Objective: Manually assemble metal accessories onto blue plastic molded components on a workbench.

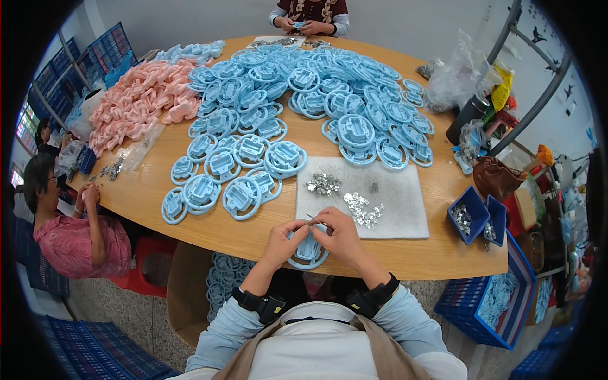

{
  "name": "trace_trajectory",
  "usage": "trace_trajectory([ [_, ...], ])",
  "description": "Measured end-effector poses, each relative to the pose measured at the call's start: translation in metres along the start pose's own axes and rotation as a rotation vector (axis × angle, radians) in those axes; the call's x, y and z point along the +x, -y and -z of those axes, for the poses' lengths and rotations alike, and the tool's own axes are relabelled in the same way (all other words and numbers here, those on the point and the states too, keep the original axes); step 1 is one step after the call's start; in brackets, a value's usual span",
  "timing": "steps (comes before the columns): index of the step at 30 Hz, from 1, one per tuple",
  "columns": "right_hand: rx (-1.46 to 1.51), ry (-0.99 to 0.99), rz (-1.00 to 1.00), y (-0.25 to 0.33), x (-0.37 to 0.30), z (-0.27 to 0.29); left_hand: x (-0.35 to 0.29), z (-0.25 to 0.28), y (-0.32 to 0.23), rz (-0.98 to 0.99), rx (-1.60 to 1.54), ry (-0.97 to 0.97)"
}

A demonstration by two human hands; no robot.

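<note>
At the table's near edge, a round light-blue plastic part (308, 253) with a raised middle lies under both my hands. My left hand (283, 246) is closed at its left side, thumb and fingertips meeting over its top. My right hand (341, 237) pinches a thin, dark, pointed tool (312, 218), its kind too small to tell. The fingertips of both hands nearly touch there; whatever tiny piece may be between them is hidden. Just beyond lies a white mat (399, 202) bearing a heap of small metal pieces (323, 184) and a second, shinier heap (365, 211).
Blue plastic parts (240, 196) spread left of the mat and pile high beyond it. Pink parts (145, 95) form a heap at far left. Two blue bins (468, 215) hang at the right edge above a blue crate (462, 310). Co-workers sit left (82, 234) and opposite (310, 12).
</note>
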State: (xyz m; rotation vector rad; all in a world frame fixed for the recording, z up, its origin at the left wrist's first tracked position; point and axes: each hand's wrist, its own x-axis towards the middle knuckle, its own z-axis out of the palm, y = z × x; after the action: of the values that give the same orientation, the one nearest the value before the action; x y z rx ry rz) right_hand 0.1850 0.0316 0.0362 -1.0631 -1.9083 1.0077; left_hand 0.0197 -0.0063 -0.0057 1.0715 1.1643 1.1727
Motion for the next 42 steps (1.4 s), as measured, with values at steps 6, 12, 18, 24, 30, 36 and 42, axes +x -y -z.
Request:
trace_trajectory([
  [6, -0.042, -0.023, 0.045, -0.005, -0.004, -0.003, 0.001, 0.000, -0.003, 0.010, -0.055, 0.007],
  [12, -0.079, -0.042, 0.052, -0.002, -0.007, -0.007, 0.000, 0.001, -0.005, 0.046, -0.095, 0.005],
  [18, -0.094, -0.050, 0.054, -0.003, -0.007, -0.008, 0.001, 0.002, -0.003, 0.057, -0.113, 0.021],
  [24, -0.154, -0.062, 0.052, 0.001, -0.007, -0.008, 0.000, 0.003, -0.004, 0.050, -0.098, 0.037],
  [30, -0.151, -0.100, 0.054, -0.005, -0.010, -0.009, 0.000, 0.003, -0.004, 0.047, -0.072, 0.019],
  [36, -0.056, -0.084, 0.024, -0.002, -0.012, -0.009, 0.001, 0.004, 0.000, 0.038, -0.102, 0.026],
  [42, -0.047, -0.084, -0.001, -0.003, -0.013, -0.009, 0.001, 0.003, 0.001, 0.035, -0.130, 0.023],
])
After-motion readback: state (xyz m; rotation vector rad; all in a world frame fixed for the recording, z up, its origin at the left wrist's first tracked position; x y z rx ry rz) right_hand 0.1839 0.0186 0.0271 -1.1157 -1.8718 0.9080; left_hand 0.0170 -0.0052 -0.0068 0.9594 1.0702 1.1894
